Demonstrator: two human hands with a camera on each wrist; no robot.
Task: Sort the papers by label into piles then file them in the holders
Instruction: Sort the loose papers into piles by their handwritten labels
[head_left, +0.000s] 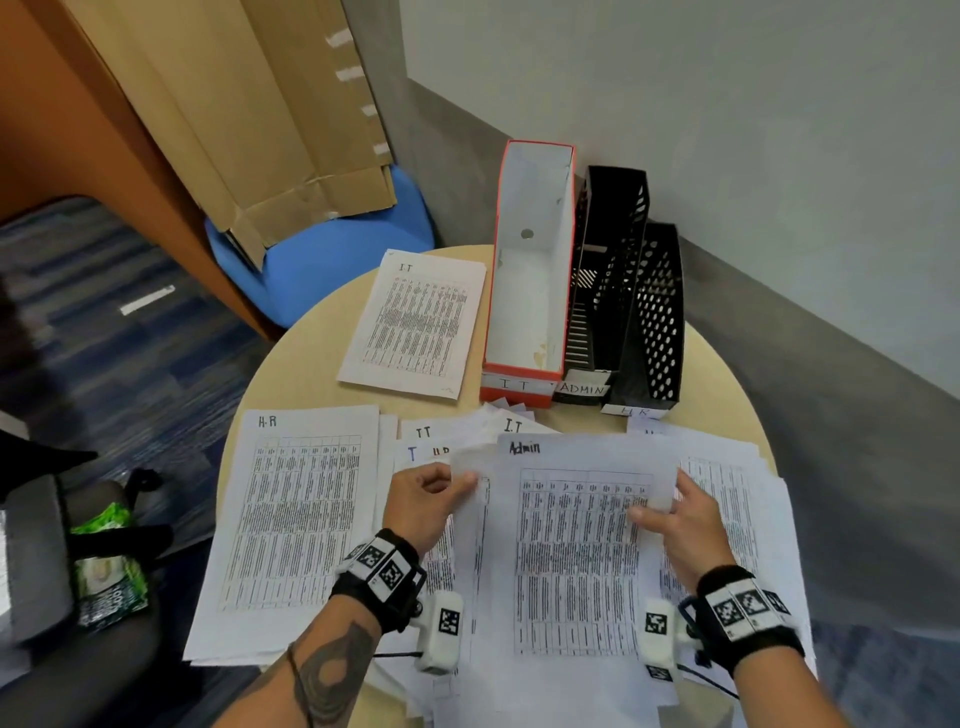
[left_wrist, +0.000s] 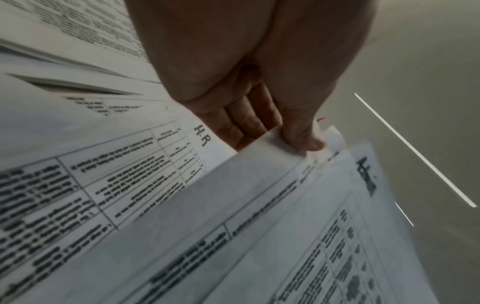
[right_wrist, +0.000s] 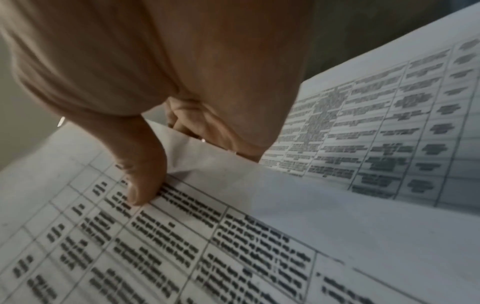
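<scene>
An Admin-labelled sheet (head_left: 576, 551) lies lifted on top of the loose heap at the table's front. My right hand (head_left: 680, 514) pinches its right edge, thumb on the print (right_wrist: 145, 185). My left hand (head_left: 436, 493) pinches the left edge of a sheet (left_wrist: 272, 156) beside it, thumb on top. An H.R pile (head_left: 291, 519) lies at the left, an I.T pile (head_left: 415, 322) further back. Three holders stand behind: orange-white I T (head_left: 524, 312), black ADMIN (head_left: 608, 280), black perforated H R (head_left: 654, 322).
The round wooden table (head_left: 727, 374) is mostly covered by loose sheets (head_left: 737, 499) marked I.T and H.R. A blue chair (head_left: 322, 260) with cardboard on it stands behind the table. A grey chair with a green packet (head_left: 104, 566) is at the left.
</scene>
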